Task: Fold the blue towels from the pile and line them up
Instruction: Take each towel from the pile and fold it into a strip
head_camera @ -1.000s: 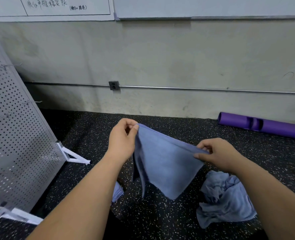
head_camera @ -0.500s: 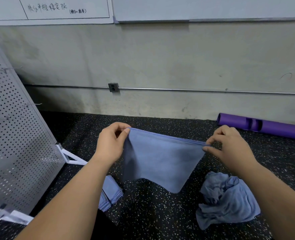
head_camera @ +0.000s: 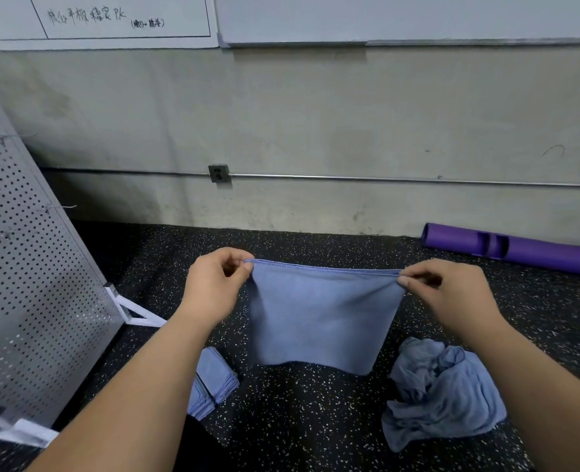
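A blue towel point(head_camera: 319, 318) hangs doubled over in the air above the speckled floor, its top edge stretched level. My left hand point(head_camera: 213, 287) pinches the top left corner and my right hand point(head_camera: 452, 294) pinches the top right corner. A crumpled pile of blue towels point(head_camera: 441, 393) lies on the floor below my right forearm. A stack of folded blue towels point(head_camera: 213, 383) sits at the lower left, partly hidden behind my left forearm.
A white perforated panel point(head_camera: 26, 284) on white feet leans at the left. A purple roller point(head_camera: 520, 250) lies along the grey wall at the right. The black speckled floor point(head_camera: 298, 420) stretches between the stack and the pile.
My hands have drawn apart and levelled out, pulling the towel's top edge taut. The towel now hangs flat and square instead of drooping to a point.
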Motion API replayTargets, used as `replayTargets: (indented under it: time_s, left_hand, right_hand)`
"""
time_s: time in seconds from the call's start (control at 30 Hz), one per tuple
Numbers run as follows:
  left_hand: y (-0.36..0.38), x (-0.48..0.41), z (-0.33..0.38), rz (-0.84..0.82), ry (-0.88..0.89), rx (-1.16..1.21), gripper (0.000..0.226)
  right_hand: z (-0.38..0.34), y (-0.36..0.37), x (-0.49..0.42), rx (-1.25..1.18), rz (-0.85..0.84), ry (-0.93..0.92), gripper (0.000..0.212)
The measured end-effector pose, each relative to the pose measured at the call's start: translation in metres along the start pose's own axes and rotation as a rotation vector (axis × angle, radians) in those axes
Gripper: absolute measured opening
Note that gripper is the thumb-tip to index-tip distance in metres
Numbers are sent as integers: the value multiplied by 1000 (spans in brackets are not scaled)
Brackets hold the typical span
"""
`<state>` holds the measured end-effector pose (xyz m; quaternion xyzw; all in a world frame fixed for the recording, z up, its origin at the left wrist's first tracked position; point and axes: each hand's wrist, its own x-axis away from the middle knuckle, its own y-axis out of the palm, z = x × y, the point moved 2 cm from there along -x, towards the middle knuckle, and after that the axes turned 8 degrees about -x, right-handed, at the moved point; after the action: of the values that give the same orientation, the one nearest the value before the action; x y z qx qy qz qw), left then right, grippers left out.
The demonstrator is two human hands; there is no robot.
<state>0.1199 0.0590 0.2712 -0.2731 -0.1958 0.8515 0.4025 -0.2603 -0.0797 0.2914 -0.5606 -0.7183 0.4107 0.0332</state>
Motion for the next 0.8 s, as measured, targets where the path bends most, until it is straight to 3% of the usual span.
replayTargets:
  time_s: [0.23, 0.37, 0.57, 0.7, 0.8]
  left_hand:
    - [4, 3, 1, -99, -38, 58, 13]
    - [7, 3, -1, -125, -22, 69, 12]
    - [9, 2, -1, -50, 13, -101, 14]
    - [9, 4, 4, -37, 3, -156, 13]
    - [6, 3, 7, -11, -21, -186, 9]
  right_hand:
    - [0, 0, -3, -24, 30, 5, 28]
    - [7, 1, -5, 46, 20, 25, 19]
    - [6, 0, -6, -42, 35, 72, 9]
    - [10, 2, -7, -30, -59, 107, 18]
    - [6, -2, -7, -62, -13, 64, 21]
